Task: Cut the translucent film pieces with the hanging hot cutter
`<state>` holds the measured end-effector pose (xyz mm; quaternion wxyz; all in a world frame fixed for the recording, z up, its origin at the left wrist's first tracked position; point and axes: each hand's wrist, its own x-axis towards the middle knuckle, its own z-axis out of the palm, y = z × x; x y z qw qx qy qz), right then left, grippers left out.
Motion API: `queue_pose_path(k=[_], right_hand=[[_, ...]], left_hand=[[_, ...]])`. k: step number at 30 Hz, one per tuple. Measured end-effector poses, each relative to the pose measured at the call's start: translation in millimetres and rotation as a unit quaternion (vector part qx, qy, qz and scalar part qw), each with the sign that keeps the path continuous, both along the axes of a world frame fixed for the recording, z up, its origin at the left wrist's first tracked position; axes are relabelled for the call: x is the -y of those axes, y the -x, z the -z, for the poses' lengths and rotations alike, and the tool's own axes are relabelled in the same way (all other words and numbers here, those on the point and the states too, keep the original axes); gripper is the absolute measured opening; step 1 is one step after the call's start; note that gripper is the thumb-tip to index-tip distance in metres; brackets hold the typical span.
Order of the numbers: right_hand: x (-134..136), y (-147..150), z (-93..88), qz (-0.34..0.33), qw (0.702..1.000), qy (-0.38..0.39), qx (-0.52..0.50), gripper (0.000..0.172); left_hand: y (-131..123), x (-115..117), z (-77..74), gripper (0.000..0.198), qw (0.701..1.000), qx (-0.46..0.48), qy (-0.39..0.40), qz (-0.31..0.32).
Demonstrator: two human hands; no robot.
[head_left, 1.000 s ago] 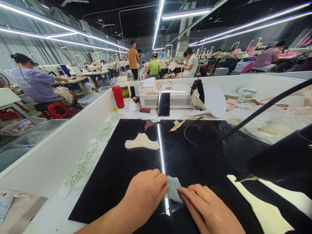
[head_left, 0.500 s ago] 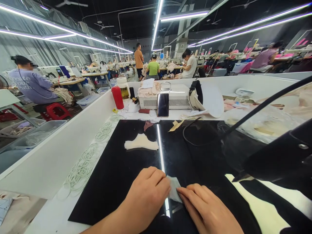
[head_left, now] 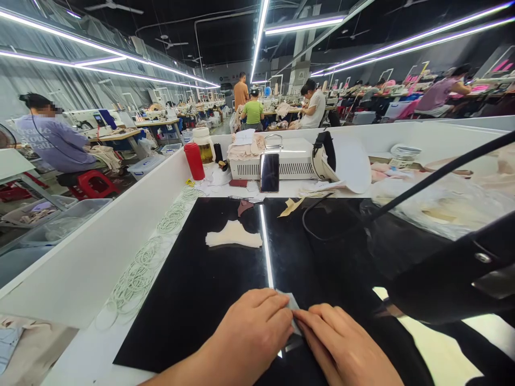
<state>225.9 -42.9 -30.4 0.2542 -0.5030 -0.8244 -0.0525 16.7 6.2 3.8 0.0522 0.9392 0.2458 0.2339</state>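
Note:
A small pale grey piece (head_left: 286, 297), thin like paper or cloth, lies on the glossy black board (head_left: 193, 289) and is largely covered by my fingers. My left hand (head_left: 257, 327) is closed over its left side, fingers curled and pressed down. On its right edge rest the fingertips of my right hand (head_left: 341, 338), held together and pinching it. The two hands almost meet. Farther up the board sits a cream cut cloth piece (head_left: 233, 234), apart from both hands.
At the right, a black tool (head_left: 450, 279) with a thick cable (head_left: 406, 195) hangs over cream pieces (head_left: 438, 343). Pale green loops (head_left: 134, 279) line the left side. A phone (head_left: 269, 172) leans on a white box (head_left: 298, 153) at the back. Co-workers sit beyond the white wall (head_left: 100, 236).
My left hand has slid right and slightly down, covering more of the grey piece. My right hand has stayed nearly in place. The black tool appears slightly shifted left in view.

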Motion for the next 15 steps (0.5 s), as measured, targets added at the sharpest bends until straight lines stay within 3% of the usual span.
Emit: queue_pose_path(k=[7,15], right_hand=[[2.3,-2.6,3.5,0.002,1.0,0.013,0.013,0.031],[2.4,-1.9,2.4,0.003,1.0,0.026,-0.01,0.029]], left_hand=[[0.0,-0.8,-4.3,0.023,1.0,0.001,-0.014,0.003],[-1.1,-3.8,7.7,0.02,0.992,0.053,-0.115,-0.01]])
